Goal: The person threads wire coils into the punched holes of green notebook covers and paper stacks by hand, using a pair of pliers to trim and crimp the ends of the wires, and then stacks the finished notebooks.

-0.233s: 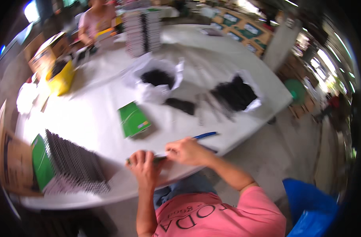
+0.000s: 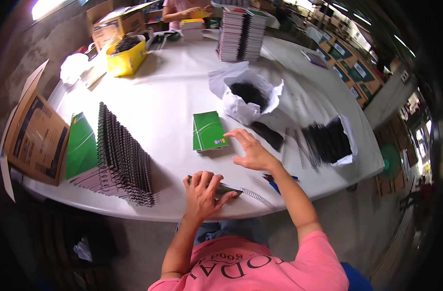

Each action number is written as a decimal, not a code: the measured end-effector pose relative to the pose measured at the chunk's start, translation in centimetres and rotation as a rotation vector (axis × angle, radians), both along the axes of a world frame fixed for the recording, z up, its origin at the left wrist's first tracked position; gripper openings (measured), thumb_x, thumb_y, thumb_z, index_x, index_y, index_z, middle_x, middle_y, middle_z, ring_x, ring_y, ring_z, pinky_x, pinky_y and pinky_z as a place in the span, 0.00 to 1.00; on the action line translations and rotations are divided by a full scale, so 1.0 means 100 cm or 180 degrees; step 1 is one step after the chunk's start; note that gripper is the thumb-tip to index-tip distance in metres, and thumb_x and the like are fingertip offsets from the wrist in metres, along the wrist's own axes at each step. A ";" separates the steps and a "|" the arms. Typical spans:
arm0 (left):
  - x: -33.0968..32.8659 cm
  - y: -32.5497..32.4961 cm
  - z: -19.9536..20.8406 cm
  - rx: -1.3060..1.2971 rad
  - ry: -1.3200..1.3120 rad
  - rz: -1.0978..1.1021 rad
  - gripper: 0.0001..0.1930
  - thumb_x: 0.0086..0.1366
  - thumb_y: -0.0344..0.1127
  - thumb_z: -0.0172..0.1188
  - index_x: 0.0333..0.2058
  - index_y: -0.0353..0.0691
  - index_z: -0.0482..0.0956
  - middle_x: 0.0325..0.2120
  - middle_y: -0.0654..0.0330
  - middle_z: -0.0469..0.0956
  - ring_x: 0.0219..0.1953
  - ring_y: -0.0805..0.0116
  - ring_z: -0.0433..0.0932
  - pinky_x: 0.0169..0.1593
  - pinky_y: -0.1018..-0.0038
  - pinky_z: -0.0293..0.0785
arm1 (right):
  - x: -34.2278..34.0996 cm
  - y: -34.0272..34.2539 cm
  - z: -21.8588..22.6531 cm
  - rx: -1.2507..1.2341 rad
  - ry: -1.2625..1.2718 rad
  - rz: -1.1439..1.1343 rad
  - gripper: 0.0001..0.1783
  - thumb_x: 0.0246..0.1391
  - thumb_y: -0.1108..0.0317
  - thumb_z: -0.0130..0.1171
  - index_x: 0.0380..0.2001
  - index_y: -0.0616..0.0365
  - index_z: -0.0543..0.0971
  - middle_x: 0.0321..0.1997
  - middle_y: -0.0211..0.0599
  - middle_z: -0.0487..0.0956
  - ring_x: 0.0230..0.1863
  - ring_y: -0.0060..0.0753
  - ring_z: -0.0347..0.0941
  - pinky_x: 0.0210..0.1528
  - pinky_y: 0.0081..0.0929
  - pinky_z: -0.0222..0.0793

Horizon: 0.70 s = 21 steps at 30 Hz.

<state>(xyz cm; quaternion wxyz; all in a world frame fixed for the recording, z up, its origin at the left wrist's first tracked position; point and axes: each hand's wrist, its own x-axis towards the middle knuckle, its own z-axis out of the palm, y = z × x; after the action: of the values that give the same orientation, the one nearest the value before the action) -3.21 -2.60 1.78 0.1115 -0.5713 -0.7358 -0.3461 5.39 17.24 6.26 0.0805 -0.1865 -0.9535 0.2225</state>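
Observation:
My left hand is closed around a dark green notebook near the table's front edge, with its edge turned up. A thin wire spiral coil sticks out past the notebook's right end and curves toward the table edge. My right hand is apart from it, fingers spread and holding nothing, just right of a small pile of green notebooks. Blue-handled pliers lie under my right forearm, which partly covers them.
A row of spiral-bound notebooks stands at left beside a cardboard box. Black coils fill a white-wrapped bundle; more coils lie right. Farther back are a yellow bag, tall notebook stacks and a person.
My right hand has let go at the notebook's right end and moved up and away, its fingers opening. The left hand keeps its hold. The whole view has shifted.

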 end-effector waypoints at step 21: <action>0.005 0.002 0.001 0.0291 -0.0506 -0.0040 0.24 0.41 0.53 0.72 0.22 0.39 0.72 0.43 0.54 0.67 0.53 0.48 0.57 0.54 0.56 0.56 | 0.054 -0.009 -0.030 -0.2940 0.0690 0.0741 0.16 0.33 0.87 0.60 0.30 0.64 0.83 0.33 0.41 0.82 0.38 0.32 0.79 0.43 0.23 0.73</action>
<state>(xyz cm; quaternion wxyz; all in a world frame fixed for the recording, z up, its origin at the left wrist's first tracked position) -2.76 -2.42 1.85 0.0765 -0.5410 -0.7222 -0.4242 10.78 16.34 3.26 0.0628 -0.0707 -0.7557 0.6480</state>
